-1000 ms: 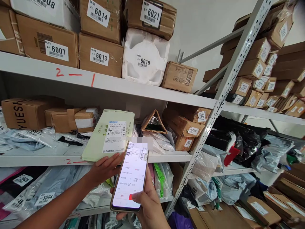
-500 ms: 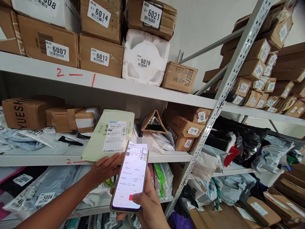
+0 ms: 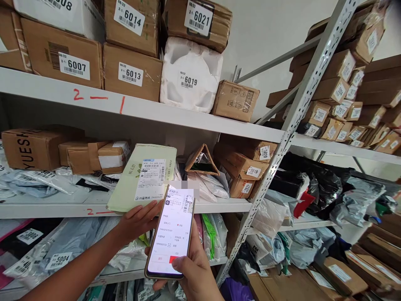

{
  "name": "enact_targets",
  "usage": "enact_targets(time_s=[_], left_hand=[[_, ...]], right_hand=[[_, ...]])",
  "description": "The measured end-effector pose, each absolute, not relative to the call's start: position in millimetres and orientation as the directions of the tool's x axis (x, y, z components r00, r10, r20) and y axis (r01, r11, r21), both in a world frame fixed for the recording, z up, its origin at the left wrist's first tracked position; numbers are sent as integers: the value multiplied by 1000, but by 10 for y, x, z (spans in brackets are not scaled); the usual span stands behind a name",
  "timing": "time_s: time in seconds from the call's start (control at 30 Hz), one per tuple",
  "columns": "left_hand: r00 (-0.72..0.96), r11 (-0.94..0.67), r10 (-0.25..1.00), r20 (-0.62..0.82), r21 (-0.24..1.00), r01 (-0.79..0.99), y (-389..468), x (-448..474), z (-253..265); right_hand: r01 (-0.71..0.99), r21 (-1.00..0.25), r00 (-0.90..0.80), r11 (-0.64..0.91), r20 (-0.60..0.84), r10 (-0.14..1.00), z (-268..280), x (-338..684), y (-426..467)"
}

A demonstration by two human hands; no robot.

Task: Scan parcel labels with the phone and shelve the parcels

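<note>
A flat pale green parcel (image 3: pixel 134 177) with a white shipping label leans on the front of the middle shelf (image 3: pixel 50 210). My left hand (image 3: pixel 138 223) grips its lower edge from underneath. In my right hand (image 3: pixel 196 274) is a smartphone (image 3: pixel 171 234), lit, upright, just below and right of the parcel. My right thumb rests on the red button at the bottom of its screen.
Cardboard boxes numbered 6007 (image 3: pixel 62 56), 6013 (image 3: pixel 131 71), 6014 and 6021 and a white parcel 6019 (image 3: pixel 189 73) fill the upper shelf. Brown boxes and grey poly bags crowd the middle shelf. A perforated grey upright (image 3: pixel 294 113) slants at right, with more boxes and dark bags beyond.
</note>
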State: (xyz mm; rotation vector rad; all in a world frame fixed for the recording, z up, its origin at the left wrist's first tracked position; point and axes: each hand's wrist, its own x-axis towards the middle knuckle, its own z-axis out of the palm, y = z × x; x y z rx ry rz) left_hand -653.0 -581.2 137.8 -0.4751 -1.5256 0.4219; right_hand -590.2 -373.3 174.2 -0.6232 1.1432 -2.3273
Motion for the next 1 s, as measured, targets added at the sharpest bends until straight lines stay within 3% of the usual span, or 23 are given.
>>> enact_targets(time_s=[0.37, 0.57, 1.0], left_hand=[[7, 841, 541, 841, -541, 17, -5806, -6531, 1373], [19, 827, 562, 827, -562, -4, -5838, -6519, 1394], [-8, 811, 584, 812, -584, -39, -5823, -6466, 1437]], right_hand=[[256, -768, -794, -588, 180, -581, 1754, -5866, -3725], [192, -737, -925, -648, 85, -371, 1567, -5839, -3581], [430, -577, -892, -695, -389, -228, 1009, -5987, -3243]])
